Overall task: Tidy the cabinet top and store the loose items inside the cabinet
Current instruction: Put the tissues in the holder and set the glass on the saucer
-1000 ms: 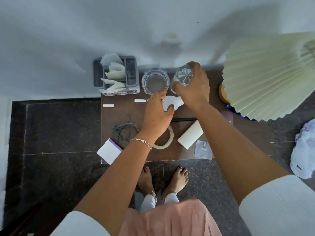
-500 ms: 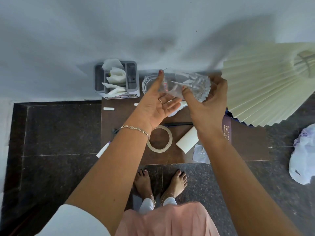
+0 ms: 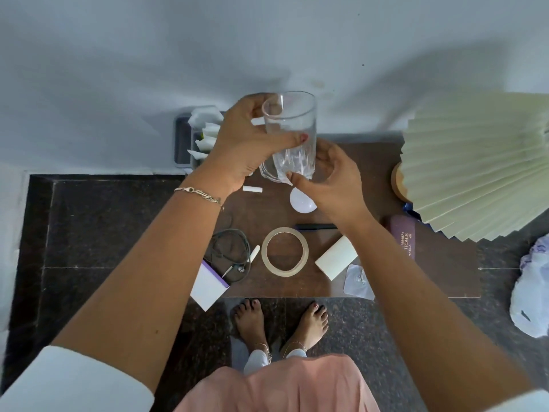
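While the left hand grips the glass at twelve o'clock, the right hand curls by its base (hold unclear). Likely next: stow it inside, steadily.

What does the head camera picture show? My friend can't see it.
Two hands hold a clear glass above a brown cabinet top: the left hand grips its side, the right hand its base. Below lie a tape ring, a cable and a white box, beside a pleated lamp.
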The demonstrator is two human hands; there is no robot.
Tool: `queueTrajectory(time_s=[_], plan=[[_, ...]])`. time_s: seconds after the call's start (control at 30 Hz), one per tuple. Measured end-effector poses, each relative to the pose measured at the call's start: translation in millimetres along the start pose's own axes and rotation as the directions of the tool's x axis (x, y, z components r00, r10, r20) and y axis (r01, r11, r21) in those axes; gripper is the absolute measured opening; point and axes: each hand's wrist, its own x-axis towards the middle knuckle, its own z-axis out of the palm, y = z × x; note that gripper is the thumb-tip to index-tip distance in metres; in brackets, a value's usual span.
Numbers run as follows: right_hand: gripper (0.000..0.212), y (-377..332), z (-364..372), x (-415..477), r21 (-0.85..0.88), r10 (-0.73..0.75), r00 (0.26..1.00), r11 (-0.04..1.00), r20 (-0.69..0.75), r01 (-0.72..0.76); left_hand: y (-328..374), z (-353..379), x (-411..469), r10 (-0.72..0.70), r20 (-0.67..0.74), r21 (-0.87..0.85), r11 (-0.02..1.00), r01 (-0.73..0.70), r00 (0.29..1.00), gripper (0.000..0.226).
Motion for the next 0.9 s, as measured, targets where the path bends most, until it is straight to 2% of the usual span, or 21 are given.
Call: queueTrajectory(time_s=[0.07, 0.13, 0.3, 0.4, 0.6, 0.9], plan=[[0.064, 2, 4, 10, -0.088, -0.012, 1.000, 0.996, 0.023, 0.014, -3, 2, 4, 0.108, 0.030, 0.118, 0.987, -0.111, 0.994, 0.083], [0.064, 5, 6, 18, -0.140, -0.016, 1.000, 0.990, 0.023, 0.019, -7, 4, 5, 0.156, 0.067, 0.199, 0.966, -0.166, 0.986, 0.081], [0.058, 11, 13, 29, -0.226, -0.001, 0.998, 0.974, 0.056, 0.014, -16, 7, 9, 0.195, 0.136, 0.380, 0.895, -0.233, 0.971, 0.072], [0.052, 17, 19, 31, -0.269, 0.018, 0.998, 0.963, 0.057, -0.002, -24, 5, 14, 0.186, 0.158, 0.474, 0.847, -0.240, 0.970, 0.075], [0.054, 26, 25, 34, -0.342, 0.012, 0.998, 0.939, 0.064, 0.011, -35, 6, 25, 0.126, 0.181, 0.569, 0.796, -0.209, 0.975, 0.078], [0.058, 29, 28, 34, -0.368, 0.001, 0.999, 0.930, 0.051, 0.018, -40, 9, 26, 0.106, 0.167, 0.593, 0.784, -0.186, 0.980, 0.079]])
